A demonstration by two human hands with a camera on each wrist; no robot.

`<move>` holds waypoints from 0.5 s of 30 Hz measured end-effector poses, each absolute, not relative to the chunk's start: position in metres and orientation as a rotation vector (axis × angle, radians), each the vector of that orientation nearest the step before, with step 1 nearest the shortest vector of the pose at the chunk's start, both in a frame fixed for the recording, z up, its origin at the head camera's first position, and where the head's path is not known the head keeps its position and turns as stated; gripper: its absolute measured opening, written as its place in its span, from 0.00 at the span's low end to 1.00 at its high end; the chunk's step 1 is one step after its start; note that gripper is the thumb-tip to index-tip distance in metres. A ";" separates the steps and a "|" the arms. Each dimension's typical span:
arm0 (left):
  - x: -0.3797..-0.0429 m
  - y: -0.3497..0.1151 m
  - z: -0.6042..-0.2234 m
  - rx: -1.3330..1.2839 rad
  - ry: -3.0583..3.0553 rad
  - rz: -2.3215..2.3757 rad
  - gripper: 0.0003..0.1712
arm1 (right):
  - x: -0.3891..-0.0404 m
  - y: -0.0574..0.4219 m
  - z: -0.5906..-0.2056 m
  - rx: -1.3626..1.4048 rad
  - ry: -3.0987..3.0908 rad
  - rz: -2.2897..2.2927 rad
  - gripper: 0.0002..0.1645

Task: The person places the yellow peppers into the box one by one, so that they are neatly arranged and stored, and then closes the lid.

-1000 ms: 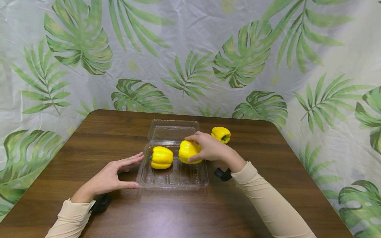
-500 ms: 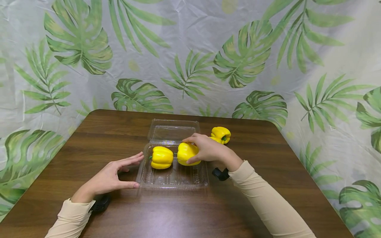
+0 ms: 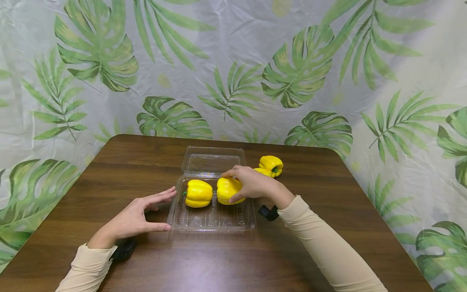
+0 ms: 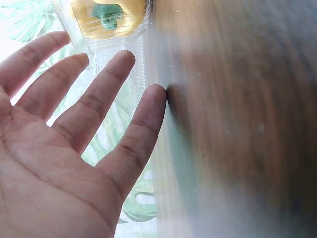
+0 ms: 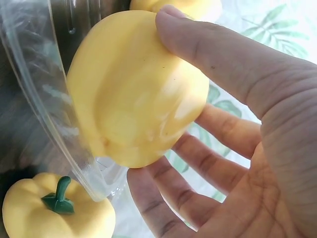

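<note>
A yellow bell pepper (image 3: 229, 191) is held by my right hand (image 3: 257, 184), thumb on the near side and fingers on the far side, over the right half of a clear plastic clamshell container (image 3: 213, 224). In the right wrist view the thumb and fingers span this pepper (image 5: 133, 94). Another yellow bell pepper (image 3: 198, 194) lies in the container's left half, its green stem pointing left. My left hand (image 3: 136, 217) is spread at the container's left side, fingertips right at the rim. The left wrist view shows its straight fingers (image 4: 133, 134) and a pepper (image 4: 111, 19) behind the clear wall.
The container's lid (image 3: 213, 160) lies folded back toward the far edge of the brown wooden table (image 3: 146, 158). Right of it are more yellow bell peppers (image 3: 271, 164), one partly hidden by my right hand. A leaf-patterned curtain (image 3: 233, 81) hangs behind the table.
My right hand has lowered the held pepper slightly, moving it a little left and nearer to me, beside the other pepper. More of a pepper behind the hand shows. The left hand stays still.
</note>
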State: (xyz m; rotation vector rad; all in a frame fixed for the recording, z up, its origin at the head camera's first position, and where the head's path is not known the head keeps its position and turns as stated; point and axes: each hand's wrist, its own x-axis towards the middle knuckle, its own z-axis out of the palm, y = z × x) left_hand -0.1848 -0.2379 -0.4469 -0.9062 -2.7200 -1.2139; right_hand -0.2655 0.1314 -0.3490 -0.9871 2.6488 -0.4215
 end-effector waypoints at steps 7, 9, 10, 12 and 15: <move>-0.184 -0.237 -0.447 -0.899 -2.728 -1.206 0.54 | -0.266 0.130 -0.351 -0.987 2.624 -0.431 0.45; -0.184 -0.237 -0.446 -0.902 -2.726 -1.207 0.54 | -0.267 0.130 -0.352 -0.993 2.622 -0.429 0.46; -0.184 -0.237 -0.446 -0.903 -2.725 -1.206 0.54 | -0.267 0.130 -0.352 -0.995 2.622 -0.428 0.46; -0.184 -0.237 -0.446 -0.906 -2.723 -1.205 0.54 | -0.268 0.130 -0.353 -0.995 2.621 -0.427 0.46; -0.184 -0.237 -0.446 -0.906 -2.722 -1.206 0.54 | -0.269 0.130 -0.354 -0.992 2.619 -0.429 0.46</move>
